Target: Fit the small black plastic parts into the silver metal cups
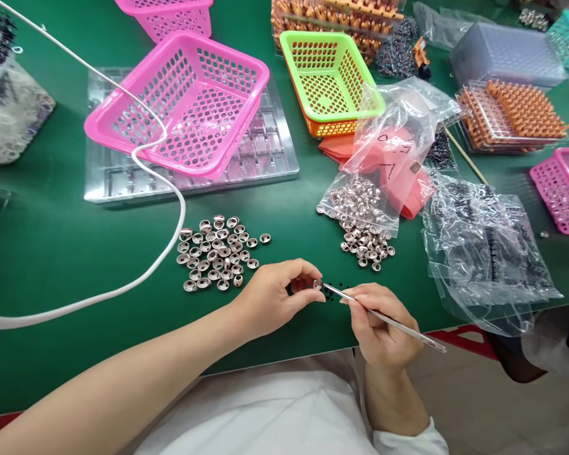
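Between thumb and fingertips, my left hand [279,292] pinches a small silvery metal cup [317,284]. A pair of slim metal tweezers [398,325] is gripped in my right hand [386,322] like a pen, its tip at the cup's opening. Whether the tip holds a piece inside the cup I cannot make out. Tiny black pieces [330,292] lie on the green table between my hands. Left of my left hand spreads a group of similar metal cups [213,253]. Another pile of cups [367,246] spills from a clear plastic bag [384,208] beyond my right hand.
A pink basket [260,82] rests on a metal-looking tray [284,158], crossed by a white cable [180,202]. A green basket [313,117] sits farther back. Plastic bags [493,253] lie at right, near orange parts on trays [526,114] and another pink basket [564,189].
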The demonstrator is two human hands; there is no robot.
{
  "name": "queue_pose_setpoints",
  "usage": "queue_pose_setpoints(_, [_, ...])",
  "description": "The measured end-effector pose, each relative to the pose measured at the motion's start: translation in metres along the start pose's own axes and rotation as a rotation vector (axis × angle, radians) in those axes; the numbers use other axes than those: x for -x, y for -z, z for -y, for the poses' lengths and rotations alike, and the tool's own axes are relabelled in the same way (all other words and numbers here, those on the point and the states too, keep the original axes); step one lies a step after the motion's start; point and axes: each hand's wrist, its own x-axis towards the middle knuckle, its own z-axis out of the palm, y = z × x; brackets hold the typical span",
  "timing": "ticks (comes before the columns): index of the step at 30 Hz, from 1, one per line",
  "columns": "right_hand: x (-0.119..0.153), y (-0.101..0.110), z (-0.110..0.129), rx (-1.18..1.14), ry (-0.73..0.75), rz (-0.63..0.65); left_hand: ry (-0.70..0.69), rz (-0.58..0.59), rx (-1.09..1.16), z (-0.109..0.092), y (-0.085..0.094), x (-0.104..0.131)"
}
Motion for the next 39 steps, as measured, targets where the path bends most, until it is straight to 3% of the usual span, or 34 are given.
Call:
queue_pose_setpoints(7, [0.0005, 0.0007, 0.0023, 0.007, 0.034, 0.074, 0.077, -0.018, 0.056, -0.0017, -0.0019, 0.0004])
queue_pose_setpoints(21, [0.0005, 0.0026, 0.0019, 0.005, 0.075, 0.147, 0.009, -0.053, -0.068, -0.0012, -0.0011, 0.0011])
queue_pose_setpoints(39, [-0.0019, 0.0023, 0.0014, 0.009, 0.149, 0.187, -0.044, -0.056, -0.051, 0.0013, -0.0024, 0.002])
